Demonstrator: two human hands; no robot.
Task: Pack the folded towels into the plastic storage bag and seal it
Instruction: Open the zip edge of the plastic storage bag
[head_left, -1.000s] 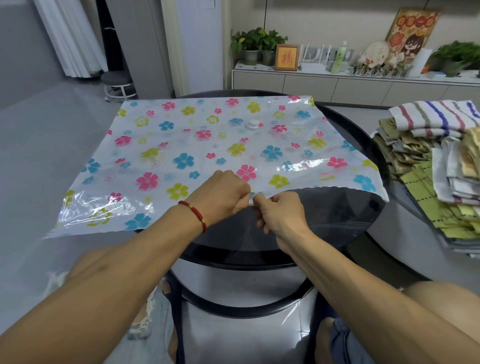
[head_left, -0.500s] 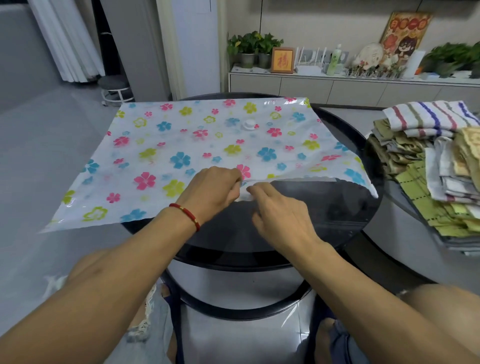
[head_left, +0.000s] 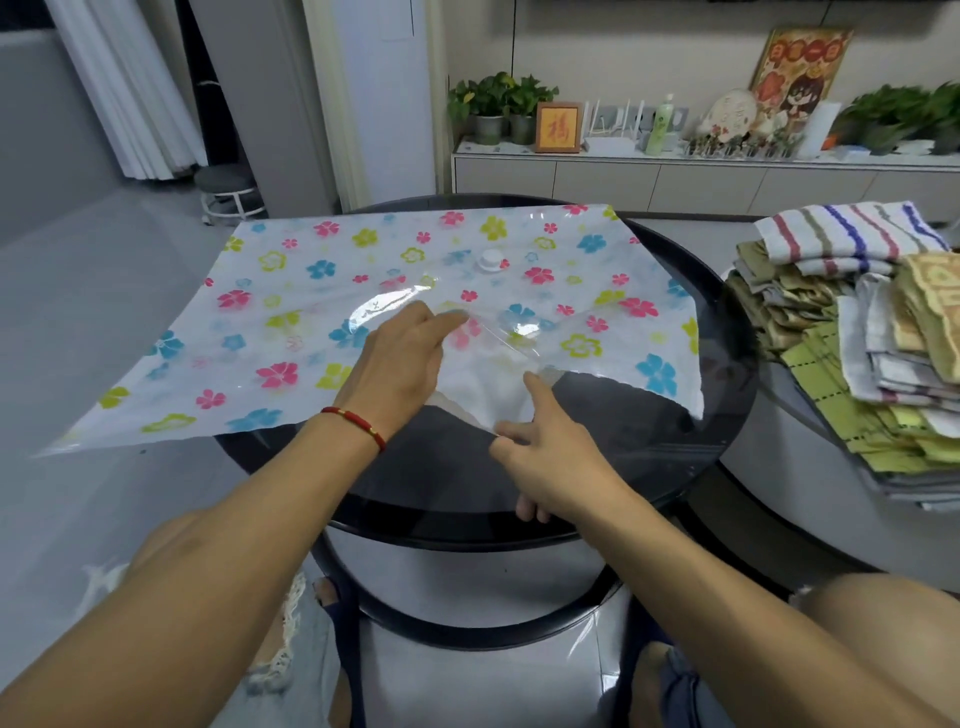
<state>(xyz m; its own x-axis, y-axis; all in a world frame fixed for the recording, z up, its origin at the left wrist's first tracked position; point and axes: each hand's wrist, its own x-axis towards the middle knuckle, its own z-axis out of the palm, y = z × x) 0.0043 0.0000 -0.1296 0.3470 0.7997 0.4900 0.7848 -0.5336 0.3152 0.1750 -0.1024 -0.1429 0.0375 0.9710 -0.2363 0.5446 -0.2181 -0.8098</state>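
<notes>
Storage bag: clear plastic printed with pink, blue and yellow flowers, lying flat across a round dark glass table, its left part overhanging the table edge. White valve cap on the far middle of the bag. Contents: none visible; the mouth at the near edge is parted.

Left hand: fingers straight, slid between the two layers at the mouth, lifting the upper sheet; red cord bracelet on the wrist.

Right hand: thumb and curled fingers pinch the lower layer's near edge, index finger extended against the plastic.

Folded towels: striped, olive and green, stacked on a separate surface to the right, well apart from the bag.

Change from half a second ago: both hands then pinched the closed near edge together; now the layers are separated and the left hand reaches inside.
</notes>
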